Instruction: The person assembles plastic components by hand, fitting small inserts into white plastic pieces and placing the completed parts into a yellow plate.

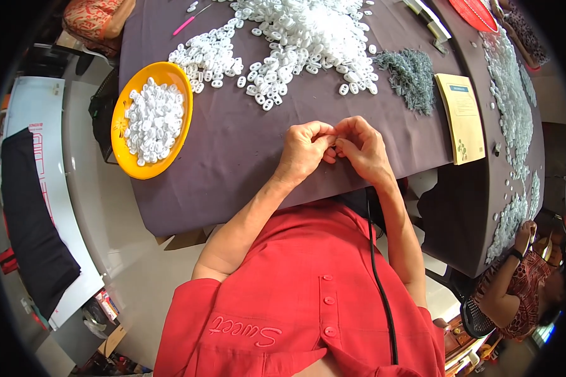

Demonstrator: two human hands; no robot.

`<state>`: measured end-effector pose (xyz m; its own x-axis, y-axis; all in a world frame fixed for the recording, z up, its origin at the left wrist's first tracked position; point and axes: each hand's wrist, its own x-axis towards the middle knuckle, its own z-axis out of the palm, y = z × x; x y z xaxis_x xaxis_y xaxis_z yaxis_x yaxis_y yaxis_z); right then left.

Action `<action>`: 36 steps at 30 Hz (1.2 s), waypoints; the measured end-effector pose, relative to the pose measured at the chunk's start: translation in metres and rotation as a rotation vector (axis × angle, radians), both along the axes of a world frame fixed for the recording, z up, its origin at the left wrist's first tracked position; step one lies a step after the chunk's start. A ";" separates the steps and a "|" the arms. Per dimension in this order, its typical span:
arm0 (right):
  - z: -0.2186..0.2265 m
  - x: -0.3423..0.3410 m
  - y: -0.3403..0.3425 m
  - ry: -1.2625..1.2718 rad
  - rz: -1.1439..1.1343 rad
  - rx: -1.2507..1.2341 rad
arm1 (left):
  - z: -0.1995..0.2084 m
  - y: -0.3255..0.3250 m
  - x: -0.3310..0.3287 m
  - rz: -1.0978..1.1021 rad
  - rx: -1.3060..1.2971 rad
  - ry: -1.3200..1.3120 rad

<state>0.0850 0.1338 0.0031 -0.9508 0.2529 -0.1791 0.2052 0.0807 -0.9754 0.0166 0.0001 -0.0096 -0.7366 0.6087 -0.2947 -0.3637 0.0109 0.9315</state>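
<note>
Fingers: we see both sets pinched together at centre frame on a tiny piece, too small to identify.
Hands: left hand [305, 151] and right hand [361, 149] touch, resting on the purple tablecloth [233, 163].
Done: we judge the one orange bowl [121, 147], centre left, part-filled with white rings.
Left: one large white ring pile [295, 38], top centre; one grey heap [412, 78], upper right.
Other: one yellow booklet [464, 119].

Yellow rectangular booklet [463, 117] lies on table's right.
</note>
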 end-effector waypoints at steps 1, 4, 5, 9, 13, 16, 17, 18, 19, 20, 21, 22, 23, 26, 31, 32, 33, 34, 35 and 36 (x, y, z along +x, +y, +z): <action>0.001 0.000 -0.001 -0.007 -0.008 -0.024 | -0.001 0.001 0.000 0.000 0.000 0.000; -0.005 0.003 0.002 0.009 -0.015 0.019 | -0.004 0.001 0.001 0.014 0.041 -0.022; -0.007 0.005 0.001 0.009 -0.014 0.020 | -0.005 0.001 0.003 0.035 0.045 -0.033; -0.003 0.013 -0.001 0.035 -0.065 -0.029 | -0.005 -0.002 0.005 0.079 0.055 -0.057; -0.002 0.013 -0.001 0.049 -0.044 0.095 | -0.004 -0.001 0.003 0.054 0.045 -0.031; -0.001 0.008 -0.003 0.083 -0.041 0.157 | -0.004 -0.002 0.004 0.061 0.057 -0.018; 0.000 0.006 -0.005 0.086 -0.035 0.156 | -0.004 -0.002 0.004 0.075 0.059 -0.020; 0.003 0.005 -0.008 0.080 -0.052 0.184 | -0.003 -0.002 0.005 0.091 0.060 -0.022; 0.005 0.004 -0.010 0.074 -0.068 0.212 | -0.003 -0.002 0.006 0.099 0.059 -0.018; 0.004 0.004 -0.012 0.081 -0.063 0.211 | -0.003 0.000 0.008 0.102 0.057 -0.015; 0.002 0.004 -0.012 0.071 -0.080 0.247 | -0.004 0.001 0.009 0.106 0.055 -0.011; 0.000 0.004 -0.013 0.062 -0.096 0.282 | -0.005 0.002 0.009 0.120 0.046 0.018; -0.002 0.004 -0.013 0.070 -0.086 0.281 | -0.006 0.002 0.009 0.115 0.055 0.002; -0.002 0.000 -0.016 0.006 -0.116 0.221 | -0.007 0.000 0.006 0.134 0.085 -0.031; 0.003 -0.017 -0.025 0.147 0.005 0.347 | -0.005 -0.021 0.000 0.248 0.146 -0.076; 0.006 -0.024 -0.029 0.152 0.010 0.348 | -0.004 -0.030 -0.003 0.270 0.148 -0.070; 0.011 -0.032 -0.034 0.182 0.037 0.356 | -0.003 -0.038 -0.006 0.310 0.154 -0.106; 0.012 -0.040 -0.037 0.211 0.065 0.363 | -0.004 -0.046 -0.010 0.350 0.142 -0.089; 0.009 -0.049 -0.037 0.199 0.063 0.375 | -0.001 -0.054 -0.014 0.386 0.155 -0.106; 0.005 -0.058 -0.039 0.203 0.067 0.376 | 0.001 -0.061 -0.018 0.422 0.169 -0.124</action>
